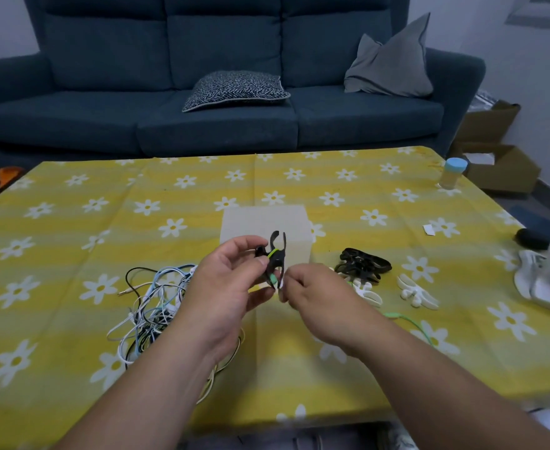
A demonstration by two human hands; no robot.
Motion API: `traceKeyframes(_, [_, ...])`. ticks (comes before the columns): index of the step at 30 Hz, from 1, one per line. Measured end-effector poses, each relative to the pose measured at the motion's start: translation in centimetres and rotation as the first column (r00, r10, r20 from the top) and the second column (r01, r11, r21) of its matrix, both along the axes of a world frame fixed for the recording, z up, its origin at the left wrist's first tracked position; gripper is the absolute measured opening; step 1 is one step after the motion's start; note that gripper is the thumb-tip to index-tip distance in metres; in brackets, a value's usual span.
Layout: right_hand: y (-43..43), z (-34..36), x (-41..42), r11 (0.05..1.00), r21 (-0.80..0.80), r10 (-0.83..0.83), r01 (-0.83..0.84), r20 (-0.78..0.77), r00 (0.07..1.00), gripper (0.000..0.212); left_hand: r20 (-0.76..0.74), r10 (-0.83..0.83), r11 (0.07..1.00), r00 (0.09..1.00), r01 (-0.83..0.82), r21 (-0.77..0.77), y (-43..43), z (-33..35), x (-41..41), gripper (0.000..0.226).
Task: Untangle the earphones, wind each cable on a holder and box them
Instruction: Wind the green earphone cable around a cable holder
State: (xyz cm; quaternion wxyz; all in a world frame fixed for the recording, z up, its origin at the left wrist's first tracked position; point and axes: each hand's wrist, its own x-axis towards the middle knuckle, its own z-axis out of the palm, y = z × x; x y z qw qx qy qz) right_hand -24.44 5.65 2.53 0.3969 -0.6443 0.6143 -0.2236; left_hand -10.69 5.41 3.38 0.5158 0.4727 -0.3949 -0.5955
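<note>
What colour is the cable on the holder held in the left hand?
Green; the cable wraps the black holder, clearest in the head view.

Soft, even room light covers my yellow tablecloth [56, 254], with faint shadow beneath my forearms. Above the cloth, my right hand [312, 297] is slightly motion-blurred. The cloth's far edge bows.

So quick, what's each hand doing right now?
Left hand: grips the black holder.
Right hand: pinches the green cable at the holder's lower end.
</note>
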Motion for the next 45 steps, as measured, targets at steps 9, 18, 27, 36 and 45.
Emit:
traceKeyframes(9, [1.0, 0.3, 0.6, 0.992, 0.054, 0.089, -0.112, 0.322, 0.942, 0.034, 0.184, 0.149, 0.971, 0.972, -0.109, -0.211, -0.6, -0.8, 0.7, 0.025])
traceKeyframes(18, [0.4, 1.9, -1.5, 0.997, 0.015, 0.058, -0.073, 0.447, 0.893, 0.029, 0.305, 0.091, 0.945, 0.948, 0.014, -0.326, -0.5, -0.8, 0.8, 0.030])
traceKeyframes(27, [-0.2, 2.8, -3.1, 0.999, -0.030, -0.003, 0.023, 0.541, 0.841, 0.027, 0.379, -0.069, 0.944, 0.923, 0.183, -0.274, 0.0, -0.9, 0.5, 0.028])
traceKeyframes(36, [-1.3, 2.2, -5.3, 0.960, -0.159, -0.157, 0.232, 0.384, 0.910, 0.029, 0.399, -0.247, 0.920, 0.883, 0.343, -0.189, 0.4, -0.7, 0.4, 0.026])
traceKeyframes(45, [-1.6, 0.0, -3.8, 0.991, 0.023, -0.135, 0.133, 0.223, 0.966, 0.034, -0.017, -0.171, 0.977, 0.985, 0.167, -0.134, 0.4, 0.0, 0.2, 0.030])
